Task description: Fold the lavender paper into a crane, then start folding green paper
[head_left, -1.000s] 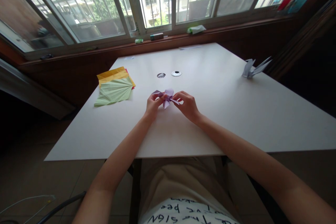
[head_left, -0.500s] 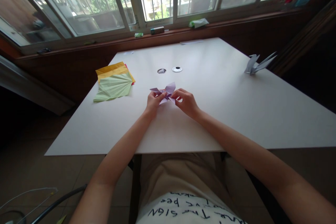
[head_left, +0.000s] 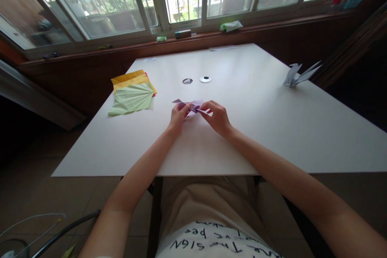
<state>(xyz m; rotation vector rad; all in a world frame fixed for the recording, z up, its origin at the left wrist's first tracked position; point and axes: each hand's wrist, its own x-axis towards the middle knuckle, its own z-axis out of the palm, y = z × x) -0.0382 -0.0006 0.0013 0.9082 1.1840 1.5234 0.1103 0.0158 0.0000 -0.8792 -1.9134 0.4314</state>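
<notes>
Between my hands, just above the white table (head_left: 260, 129), is a folded purple origami paper (head_left: 196, 107) with several pointed flaps. My left hand (head_left: 179, 115) is closed on its left part, thumb on top. My right hand (head_left: 217, 117) pinches a flap on the right side between thumb and fingertips. Parts of the paper are hidden behind my fingers.
Creased green paper (head_left: 131, 98) lies over yellow paper (head_left: 130, 79) on the left. A grey folded paper crane (head_left: 294, 75) stands at the right edge. Two round table inserts (head_left: 205, 79) lie beyond my hands. Small items, including a dark box (head_left: 183, 34), line the windowsill.
The purple paper has tilted flatter, and its upper flap now stands lower. Both hands keep their hold with slight finger shifts. The view has moved a little.
</notes>
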